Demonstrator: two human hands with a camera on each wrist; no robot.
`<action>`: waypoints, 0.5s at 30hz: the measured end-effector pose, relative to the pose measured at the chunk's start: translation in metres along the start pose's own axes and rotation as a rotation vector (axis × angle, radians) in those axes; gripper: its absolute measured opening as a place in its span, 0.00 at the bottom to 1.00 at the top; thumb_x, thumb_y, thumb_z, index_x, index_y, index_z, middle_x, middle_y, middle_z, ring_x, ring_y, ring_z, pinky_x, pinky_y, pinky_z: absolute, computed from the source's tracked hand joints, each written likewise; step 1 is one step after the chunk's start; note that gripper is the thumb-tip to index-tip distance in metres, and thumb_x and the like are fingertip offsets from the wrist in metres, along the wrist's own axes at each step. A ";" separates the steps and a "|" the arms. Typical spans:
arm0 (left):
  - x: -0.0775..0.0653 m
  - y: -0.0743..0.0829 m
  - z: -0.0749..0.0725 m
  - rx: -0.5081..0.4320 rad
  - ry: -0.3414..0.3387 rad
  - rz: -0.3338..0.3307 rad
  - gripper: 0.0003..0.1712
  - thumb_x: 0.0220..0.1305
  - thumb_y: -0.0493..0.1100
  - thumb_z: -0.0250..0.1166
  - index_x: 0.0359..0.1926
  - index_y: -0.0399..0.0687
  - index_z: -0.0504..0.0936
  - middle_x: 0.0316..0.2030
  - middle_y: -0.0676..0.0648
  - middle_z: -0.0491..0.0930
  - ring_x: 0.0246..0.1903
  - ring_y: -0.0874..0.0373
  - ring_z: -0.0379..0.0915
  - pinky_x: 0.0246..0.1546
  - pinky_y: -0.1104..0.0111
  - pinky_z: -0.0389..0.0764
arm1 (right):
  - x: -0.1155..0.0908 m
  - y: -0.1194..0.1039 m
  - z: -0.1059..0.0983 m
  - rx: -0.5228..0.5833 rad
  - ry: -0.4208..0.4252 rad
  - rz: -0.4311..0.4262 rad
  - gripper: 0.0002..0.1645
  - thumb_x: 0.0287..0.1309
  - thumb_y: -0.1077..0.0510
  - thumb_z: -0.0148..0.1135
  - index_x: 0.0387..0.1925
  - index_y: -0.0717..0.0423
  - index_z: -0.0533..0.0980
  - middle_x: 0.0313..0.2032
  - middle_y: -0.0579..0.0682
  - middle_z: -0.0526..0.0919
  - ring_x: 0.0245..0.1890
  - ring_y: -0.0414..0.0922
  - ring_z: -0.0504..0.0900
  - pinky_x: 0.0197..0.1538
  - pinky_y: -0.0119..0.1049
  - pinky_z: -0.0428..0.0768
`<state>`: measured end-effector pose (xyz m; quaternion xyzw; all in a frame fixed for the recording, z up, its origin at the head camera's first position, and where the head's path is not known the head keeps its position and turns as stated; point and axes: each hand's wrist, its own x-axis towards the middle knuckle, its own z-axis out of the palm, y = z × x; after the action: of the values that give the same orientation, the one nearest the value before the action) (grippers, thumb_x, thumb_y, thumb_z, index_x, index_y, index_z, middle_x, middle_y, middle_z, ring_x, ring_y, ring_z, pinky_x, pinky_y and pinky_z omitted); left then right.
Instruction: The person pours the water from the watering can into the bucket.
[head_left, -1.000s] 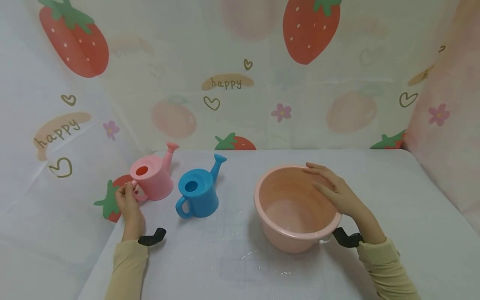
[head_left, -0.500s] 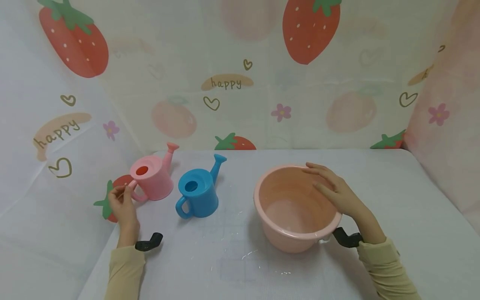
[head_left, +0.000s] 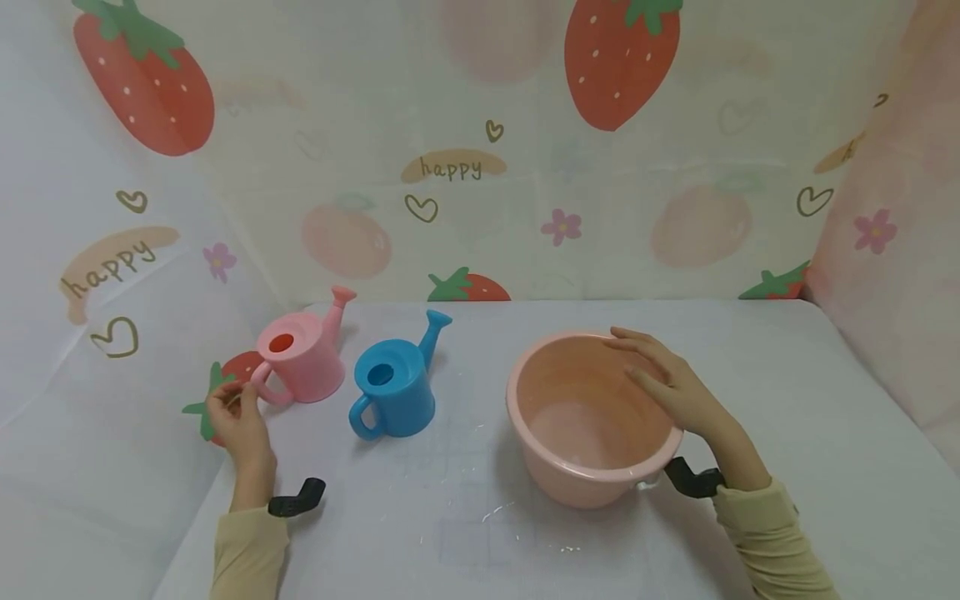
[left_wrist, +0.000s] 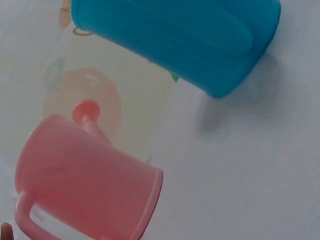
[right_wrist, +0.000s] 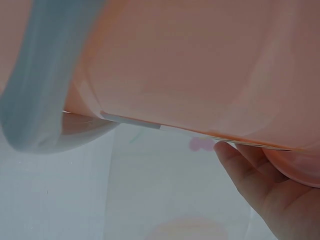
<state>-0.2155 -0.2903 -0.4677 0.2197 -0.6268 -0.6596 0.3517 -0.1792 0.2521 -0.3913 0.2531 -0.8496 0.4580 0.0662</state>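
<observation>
My left hand [head_left: 242, 429] is just left of the pink watering can [head_left: 303, 367], its loosely bent fingers right beside the can's handle and holding nothing. In the left wrist view one fingertip [left_wrist: 6, 232] shows near that handle. A blue watering can [head_left: 396, 392] stands to the right of the pink one; both are upright with spouts pointing away to the right. My right hand [head_left: 678, 387] rests on the right side of the pink bucket [head_left: 585, 492], fingers extended along the rim and thumb over the opening. The bucket looks empty inside.
A white-covered table [head_left: 420, 533] carries everything, with a few shiny wet-looking marks in front of the bucket. Strawberry-print cloth [head_left: 465, 225] hangs at the back and sides, close to the pink can on the left. A black wrist mount sits on each forearm.
My left hand has let go of the pink watering can's handle and moved slightly left and toward me. The right hand, the bucket and both cans keep their places.
</observation>
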 end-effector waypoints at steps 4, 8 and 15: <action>-0.005 0.001 0.002 -0.024 -0.003 0.037 0.15 0.66 0.43 0.56 0.50 0.48 0.64 0.42 0.57 0.64 0.44 0.64 0.59 0.43 0.78 0.62 | 0.000 0.000 0.001 -0.001 -0.001 0.001 0.25 0.63 0.65 0.53 0.61 0.49 0.68 0.66 0.52 0.62 0.68 0.53 0.55 0.63 0.62 0.55; -0.012 0.004 0.005 -0.035 -0.002 0.070 0.16 0.65 0.43 0.57 0.50 0.48 0.63 0.42 0.56 0.64 0.46 0.64 0.59 0.45 0.78 0.61 | 0.000 0.000 0.001 -0.004 0.000 -0.007 0.25 0.63 0.65 0.53 0.61 0.49 0.68 0.66 0.52 0.62 0.68 0.51 0.55 0.63 0.60 0.55; -0.023 0.007 0.009 -0.020 -0.008 0.062 0.16 0.66 0.46 0.57 0.50 0.47 0.64 0.43 0.56 0.64 0.47 0.64 0.59 0.45 0.75 0.63 | 0.001 0.002 0.001 -0.014 0.003 -0.017 0.24 0.63 0.64 0.53 0.60 0.49 0.69 0.66 0.52 0.62 0.68 0.51 0.56 0.63 0.60 0.56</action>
<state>-0.2055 -0.2666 -0.4633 0.1942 -0.6282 -0.6555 0.3715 -0.1805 0.2522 -0.3927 0.2591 -0.8506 0.4518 0.0731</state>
